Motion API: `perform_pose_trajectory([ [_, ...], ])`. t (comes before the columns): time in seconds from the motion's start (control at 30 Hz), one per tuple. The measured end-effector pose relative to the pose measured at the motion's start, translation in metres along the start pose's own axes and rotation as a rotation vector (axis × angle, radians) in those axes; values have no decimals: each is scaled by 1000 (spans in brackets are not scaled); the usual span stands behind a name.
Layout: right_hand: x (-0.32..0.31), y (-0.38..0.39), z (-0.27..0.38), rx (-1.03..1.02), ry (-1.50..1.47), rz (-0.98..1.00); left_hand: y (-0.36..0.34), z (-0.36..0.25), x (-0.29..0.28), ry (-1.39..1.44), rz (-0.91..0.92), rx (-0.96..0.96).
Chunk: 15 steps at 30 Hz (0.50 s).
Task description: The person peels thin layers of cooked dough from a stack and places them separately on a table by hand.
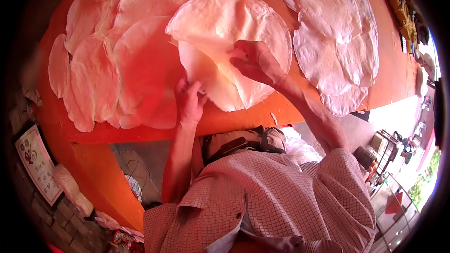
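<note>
I see a creased, pale round sheet (pixel 229 14) at 12 o'clock on the orange table (pixel 398 72). The left hand (pixel 189 99) pinches its rim at 7 o'clock; the right hand (pixel 253 60) grips a fold near its middle. Overlapping sheets (pixel 93 72) lie at 10 o'clock.

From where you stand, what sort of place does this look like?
Probably a small food workshop or stall, though I can't be sure: thin flatbread-like rounds overlap on a broad orange table, and a framed print sits beside brickwork at the left.
</note>
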State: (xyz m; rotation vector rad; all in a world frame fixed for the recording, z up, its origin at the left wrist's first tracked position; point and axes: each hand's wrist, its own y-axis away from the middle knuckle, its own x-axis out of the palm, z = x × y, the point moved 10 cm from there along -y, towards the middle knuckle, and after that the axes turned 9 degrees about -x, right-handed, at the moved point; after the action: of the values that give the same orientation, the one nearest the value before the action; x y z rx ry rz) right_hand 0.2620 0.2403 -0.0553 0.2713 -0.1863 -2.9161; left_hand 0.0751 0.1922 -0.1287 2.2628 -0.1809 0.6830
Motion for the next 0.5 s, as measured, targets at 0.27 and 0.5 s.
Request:
perform_pose_trajectory([
  [0.27, -29, -19, 21, 51, -359, 93, 18, 8, -50, 162, -86, -66],
  [0.5, -290, -4, 152, -187, -32, -513, 16, 9, -55, 110, -140, -39],
])
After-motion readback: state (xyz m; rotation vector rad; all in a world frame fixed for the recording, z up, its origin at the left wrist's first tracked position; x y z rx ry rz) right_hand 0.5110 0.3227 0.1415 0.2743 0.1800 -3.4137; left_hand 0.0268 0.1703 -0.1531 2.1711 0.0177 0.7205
